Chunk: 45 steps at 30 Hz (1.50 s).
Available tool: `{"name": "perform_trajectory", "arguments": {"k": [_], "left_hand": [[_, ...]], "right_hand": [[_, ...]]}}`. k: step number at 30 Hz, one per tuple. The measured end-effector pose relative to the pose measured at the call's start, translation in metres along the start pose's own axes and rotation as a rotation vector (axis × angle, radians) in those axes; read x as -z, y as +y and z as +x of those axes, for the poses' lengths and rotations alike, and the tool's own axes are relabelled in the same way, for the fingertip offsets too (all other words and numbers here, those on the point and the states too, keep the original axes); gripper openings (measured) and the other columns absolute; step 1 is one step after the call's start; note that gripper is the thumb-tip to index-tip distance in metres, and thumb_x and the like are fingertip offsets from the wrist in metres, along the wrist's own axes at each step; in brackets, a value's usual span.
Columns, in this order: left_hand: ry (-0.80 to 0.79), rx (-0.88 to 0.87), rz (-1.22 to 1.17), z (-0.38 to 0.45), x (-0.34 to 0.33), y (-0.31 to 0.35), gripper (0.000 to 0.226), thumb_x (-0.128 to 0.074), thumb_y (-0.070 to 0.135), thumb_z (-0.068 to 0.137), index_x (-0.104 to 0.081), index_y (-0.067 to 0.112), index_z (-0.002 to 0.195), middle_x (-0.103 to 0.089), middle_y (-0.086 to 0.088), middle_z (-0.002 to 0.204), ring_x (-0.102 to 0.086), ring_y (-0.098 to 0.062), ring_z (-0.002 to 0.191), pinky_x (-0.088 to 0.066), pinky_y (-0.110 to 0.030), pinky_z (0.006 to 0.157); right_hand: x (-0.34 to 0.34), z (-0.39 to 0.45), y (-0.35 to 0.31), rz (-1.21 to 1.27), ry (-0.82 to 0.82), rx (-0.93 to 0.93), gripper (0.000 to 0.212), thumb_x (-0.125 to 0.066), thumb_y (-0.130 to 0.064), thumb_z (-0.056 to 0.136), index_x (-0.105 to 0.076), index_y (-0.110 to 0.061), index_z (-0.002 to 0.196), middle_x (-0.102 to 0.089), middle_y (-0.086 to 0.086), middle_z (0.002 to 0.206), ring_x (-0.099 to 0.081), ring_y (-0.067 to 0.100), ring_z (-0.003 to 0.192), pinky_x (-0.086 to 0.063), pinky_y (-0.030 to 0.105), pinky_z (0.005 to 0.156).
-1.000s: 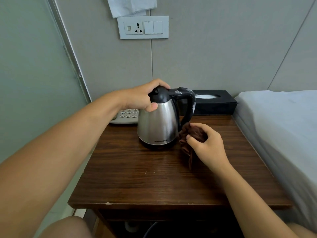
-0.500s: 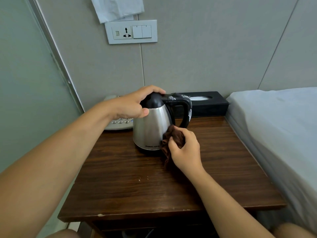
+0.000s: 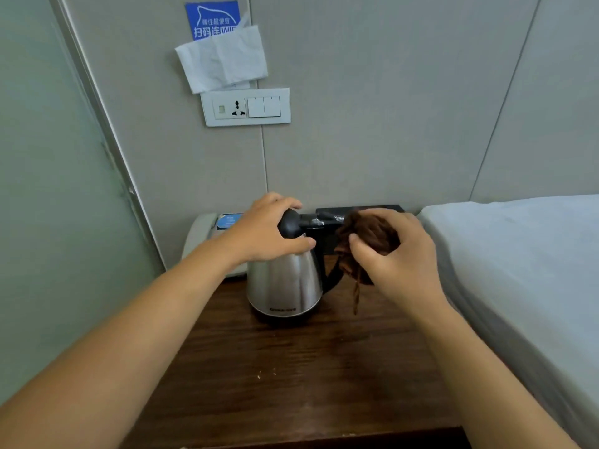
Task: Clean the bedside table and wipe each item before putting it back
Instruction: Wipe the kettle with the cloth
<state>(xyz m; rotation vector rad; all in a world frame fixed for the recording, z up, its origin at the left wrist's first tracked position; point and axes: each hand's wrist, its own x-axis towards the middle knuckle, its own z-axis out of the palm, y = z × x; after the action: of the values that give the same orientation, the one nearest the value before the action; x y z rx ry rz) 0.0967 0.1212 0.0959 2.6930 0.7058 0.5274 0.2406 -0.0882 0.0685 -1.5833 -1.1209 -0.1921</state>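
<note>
On top of the kettle's black lid [image 3: 289, 223] the fingers [image 3: 278, 202] of the left hand [image 3: 264, 231] are curled, with the thumb pressed against the steel shoulder, so this hand holds the kettle [image 3: 285, 283] from above. Beside it, the fingers [image 3: 364, 251] of the right hand [image 3: 397, 257] are clamped on a bunched brown cloth [image 3: 369, 236], which is pushed against the upper part of the black handle [image 3: 324, 222]; one thin end of the cloth hangs down next to the kettle. The kettle stands upright on the dark wooden table [image 3: 308, 384], toward its back edge. Behind the left hand a grey telephone [image 3: 202, 234] lies by the wall, and behind the right hand a black box [image 3: 356, 209] is partly hidden. To the right of the table is a bed [image 3: 518, 270] with a pale sheet. Higher on the wall are a socket panel [image 3: 245, 106], a white tissue [image 3: 223, 58] and a blue sign [image 3: 212, 19]
</note>
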Motion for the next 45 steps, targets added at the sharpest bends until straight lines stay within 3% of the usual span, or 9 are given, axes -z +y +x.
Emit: {"name": "perform_trajectory", "arguments": {"k": [2, 3, 5, 8, 12, 20, 23, 36, 45], "left_hand": [[0.102, -0.065, -0.053, -0.002, -0.01, -0.001, 0.074, -0.077, 0.065, 0.07, -0.058, 0.031, 0.133, -0.049, 0.011, 0.138, -0.043, -0.015, 0.132, -0.036, -0.036, 0.112], [0.123, -0.076, -0.091, -0.003, -0.013, -0.001, 0.069, -0.08, 0.06, 0.071, -0.06, 0.032, 0.131, -0.05, 0.012, 0.14, -0.043, -0.014, 0.132, -0.036, -0.035, 0.112], [0.153, -0.099, -0.139, -0.003, -0.015, -0.003, 0.064, -0.08, 0.056, 0.067, -0.063, 0.034, 0.124, -0.059, 0.013, 0.131, -0.053, -0.012, 0.123, -0.045, -0.037, 0.106], [0.144, -0.099, -0.199, -0.002, -0.015, -0.005, 0.057, -0.076, 0.055, 0.061, -0.061, 0.044, 0.115, -0.063, 0.018, 0.112, -0.061, -0.01, 0.105, -0.053, -0.043, 0.093], [0.135, -0.103, -0.218, -0.002, -0.017, -0.008, 0.058, -0.08, 0.054, 0.063, -0.06, 0.045, 0.117, -0.061, 0.021, 0.112, -0.06, -0.006, 0.104, -0.054, -0.04, 0.091], [0.164, -0.107, -0.198, 0.0, -0.021, -0.011, 0.054, -0.079, 0.055, 0.063, -0.06, 0.045, 0.112, -0.058, 0.023, 0.109, -0.059, -0.007, 0.102, -0.053, -0.039, 0.088], [0.156, -0.107, -0.197, -0.001, -0.022, -0.01, 0.058, -0.08, 0.053, 0.063, -0.06, 0.044, 0.117, -0.059, 0.022, 0.112, -0.06, -0.01, 0.104, -0.054, -0.04, 0.09], [0.151, -0.093, -0.186, -0.003, -0.021, -0.004, 0.058, -0.085, 0.049, 0.067, -0.062, 0.039, 0.119, -0.058, 0.021, 0.11, -0.058, -0.012, 0.104, -0.053, -0.041, 0.091], [0.141, -0.094, -0.195, -0.004, -0.02, -0.002, 0.053, -0.088, 0.043, 0.068, -0.063, 0.038, 0.115, -0.059, 0.018, 0.11, -0.059, -0.009, 0.101, -0.053, -0.041, 0.09]], "right_hand": [[0.0, 0.023, 0.002, -0.08, -0.014, 0.081, 0.039, -0.078, -0.027, 0.087, -0.069, -0.033, 0.124, -0.057, -0.003, 0.118, -0.054, -0.005, 0.104, -0.039, 0.002, 0.092], [-0.003, 0.033, 0.003, -0.116, -0.064, 0.118, 0.042, -0.078, -0.028, 0.087, -0.067, -0.032, 0.128, -0.053, -0.001, 0.124, -0.053, 0.0, 0.109, -0.04, 0.007, 0.097], [-0.019, 0.044, 0.007, -0.252, -0.195, 0.261, 0.047, -0.077, -0.031, 0.088, -0.065, -0.03, 0.133, -0.049, 0.004, 0.131, -0.051, 0.02, 0.119, -0.046, 0.03, 0.105], [-0.044, 0.046, 0.01, -0.555, -0.268, 0.499, 0.051, -0.073, -0.038, 0.085, -0.063, -0.028, 0.134, -0.051, 0.011, 0.131, -0.047, 0.033, 0.102, -0.049, 0.048, 0.087], [-0.043, 0.052, 0.012, -0.603, -0.261, 0.588, 0.049, -0.08, -0.034, 0.078, -0.068, -0.023, 0.124, -0.055, 0.012, 0.121, -0.048, 0.033, 0.09, -0.052, 0.044, 0.067], [-0.032, 0.035, 0.028, -0.619, -0.168, 0.627, 0.046, -0.082, -0.022, 0.073, -0.071, -0.014, 0.117, -0.058, 0.016, 0.118, -0.053, 0.037, 0.093, -0.054, 0.043, 0.063], [-0.044, 0.039, 0.014, -0.611, -0.225, 0.648, 0.04, -0.074, -0.026, 0.08, -0.071, -0.013, 0.117, -0.06, 0.015, 0.118, -0.053, 0.037, 0.094, -0.051, 0.042, 0.065], [-0.04, 0.046, 0.006, -0.585, -0.299, 0.523, 0.042, -0.084, -0.023, 0.072, -0.072, -0.016, 0.112, -0.057, 0.012, 0.113, -0.054, 0.035, 0.09, -0.054, 0.044, 0.057], [-0.024, 0.05, 0.005, -0.558, -0.334, 0.457, 0.035, -0.076, -0.027, 0.08, -0.071, -0.022, 0.114, -0.053, 0.005, 0.112, -0.053, 0.03, 0.097, -0.055, 0.043, 0.066]]}}
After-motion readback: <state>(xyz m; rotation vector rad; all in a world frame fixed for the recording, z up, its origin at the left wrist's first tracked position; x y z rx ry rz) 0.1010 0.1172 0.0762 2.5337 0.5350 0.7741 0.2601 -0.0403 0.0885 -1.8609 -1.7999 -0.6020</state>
